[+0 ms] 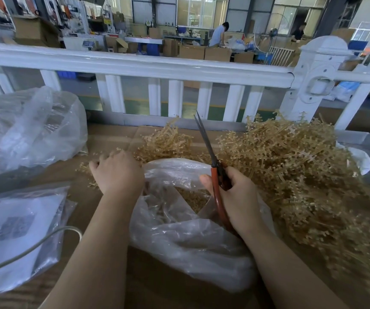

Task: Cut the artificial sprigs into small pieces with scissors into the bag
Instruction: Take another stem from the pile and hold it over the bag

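Both forearms come up from the bottom edge, either side of a clear plastic bag (193, 241) slumped open on the cardboard-covered table (112, 139). Biggest thing going is the heap of tan artificial sprigs (291, 175), piled to the right of the bag and running round behind it. Some cut bits already sit inside the bag.

Left hand (118, 172) reaches forward palm down, fingers curled into loose sprigs just left of the bag's mouth; looks like it's got hold of some, but the fingertips are buried so can't tell how tight.

Right hand (235, 197) is wrapped round the orange handles of the scissors (210, 157), right over the bag's opening. Blades point up and away, pretty much closed together, nothing between them.
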`<state>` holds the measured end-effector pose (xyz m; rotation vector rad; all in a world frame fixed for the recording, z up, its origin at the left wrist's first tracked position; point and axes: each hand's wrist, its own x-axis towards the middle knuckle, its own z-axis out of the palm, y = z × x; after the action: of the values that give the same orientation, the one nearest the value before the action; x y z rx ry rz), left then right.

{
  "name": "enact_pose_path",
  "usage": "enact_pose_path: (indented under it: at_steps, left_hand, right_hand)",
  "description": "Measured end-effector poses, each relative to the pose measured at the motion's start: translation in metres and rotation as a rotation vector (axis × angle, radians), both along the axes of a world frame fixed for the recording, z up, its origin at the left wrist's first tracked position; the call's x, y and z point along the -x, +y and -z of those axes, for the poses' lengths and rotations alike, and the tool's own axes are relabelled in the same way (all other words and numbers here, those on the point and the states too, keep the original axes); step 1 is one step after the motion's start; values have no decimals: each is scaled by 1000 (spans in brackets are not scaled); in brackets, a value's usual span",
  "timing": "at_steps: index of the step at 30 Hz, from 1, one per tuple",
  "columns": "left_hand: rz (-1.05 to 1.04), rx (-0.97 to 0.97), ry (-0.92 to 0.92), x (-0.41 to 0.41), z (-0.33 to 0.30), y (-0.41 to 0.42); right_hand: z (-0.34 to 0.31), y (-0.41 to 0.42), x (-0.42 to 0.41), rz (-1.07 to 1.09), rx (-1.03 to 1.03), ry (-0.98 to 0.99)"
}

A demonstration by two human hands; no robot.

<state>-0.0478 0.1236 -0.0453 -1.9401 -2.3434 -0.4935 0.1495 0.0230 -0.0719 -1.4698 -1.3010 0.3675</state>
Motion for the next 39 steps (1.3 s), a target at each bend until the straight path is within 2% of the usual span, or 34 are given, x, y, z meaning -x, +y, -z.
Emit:
enact_pose_path:
  at_steps: [4,9,11,13,15,17,20,23,25,27,30,34,36,39]
  left_hand:
    - [57,-38,-56,0,-1,0]
    - [-43,66,-181,0,-4,-2]
    - [-32,109,-205,2,-6,-2]
    - [14,73,-280,2,-7,-2]
    - [53,-73,-416,0,-9,-1]
    - [113,-310,-494,-3,-15,-2]
    - [344,-641,-543,-11,-32,-10]
    - [627,-759,-577,-28,-46,-23]
    - [801,-702,-700,-43,-49,-32]
    - [909,-501,-990,-57,-48,-39]
    - [903,-156,-1425,-69,-43,-42]
    - [889,102,-1852,-68,-36,-40]
    - [914,154,-1939,-64,-35,-39]
    - [1019,134,-1769,-58,-34,-38]
  right_hand:
    - [0,0,-1,4,14,-13]
    - [-2,-1,0,7,-1,-28]
    - [-2,-1,0,5,5,-39]
    - [-1,-1,-1,6,11,-46]
    - [-2,0,0,12,20,-51]
    - [-2,0,0,19,33,-66]
    - [-2,1,-1,17,39,-87]
    - [-3,3,-3,7,61,-56]
    - [-4,3,-4,0,69,25]
    - [-7,2,-6,-17,69,146]
    - [-11,2,-10,-78,44,350]
    - [-15,2,-16,-163,13,523]
    - [-16,1,-16,-209,4,551]
    - [-18,3,-14,-268,-9,593]
